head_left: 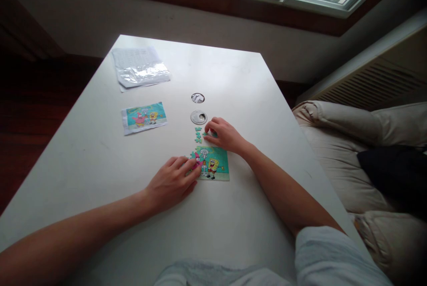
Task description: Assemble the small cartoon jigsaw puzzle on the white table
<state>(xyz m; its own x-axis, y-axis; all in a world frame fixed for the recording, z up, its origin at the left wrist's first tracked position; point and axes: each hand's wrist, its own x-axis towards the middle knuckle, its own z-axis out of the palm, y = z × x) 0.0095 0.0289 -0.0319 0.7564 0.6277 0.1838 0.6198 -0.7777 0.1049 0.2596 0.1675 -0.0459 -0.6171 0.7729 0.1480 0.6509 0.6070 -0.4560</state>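
A partly assembled jigsaw puzzle [218,155] with cartoon figures on a teal background lies on the white table. My left hand [175,177] rests with fingers stretched over its left edge, covering part of the pink figure. Just above the puzzle, my right hand [223,134] is curled, thumb and forefinger closed round a small green jigsaw piece [204,134]. More loose green pieces [198,134] sit in a short column to the left of those fingertips. Part of the puzzle's left side is hidden under my left fingers.
A printed picture sheet [145,118] showing the same figures lies to the left. Farther back are papers with a clear plastic sleeve [142,69]. Two round inserts, a metallic disc [199,117] and a hole [198,98], mark the tabletop [227,77]. A beige sofa [336,157] stands at right.
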